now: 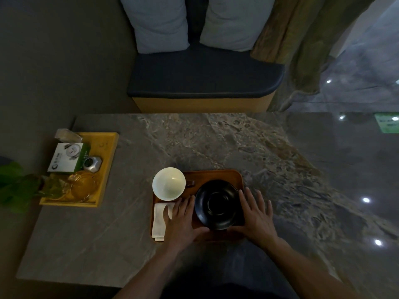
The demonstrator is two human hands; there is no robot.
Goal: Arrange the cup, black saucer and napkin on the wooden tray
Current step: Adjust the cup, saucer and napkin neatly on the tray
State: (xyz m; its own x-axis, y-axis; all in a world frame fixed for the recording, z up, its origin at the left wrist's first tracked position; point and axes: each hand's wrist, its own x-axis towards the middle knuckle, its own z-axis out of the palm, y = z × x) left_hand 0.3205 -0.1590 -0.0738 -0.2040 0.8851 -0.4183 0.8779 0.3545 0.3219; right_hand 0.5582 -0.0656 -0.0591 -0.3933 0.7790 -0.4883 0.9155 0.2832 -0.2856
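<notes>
Dim room, cushioned bench, stone table

On the stone table the wooden tray sits near the front edge. On it, the cup stands at ten o'clock, the napkin lies at eight o'clock, just before the cup, and the black saucer takes the right half. The left hand lies between napkin and saucer; the right hand lies at the saucer's three o'clock, over the tray's right edge. A second tray sits well apart at nine o'clock. A bench stands behind the table at twelve o'clock.
</notes>
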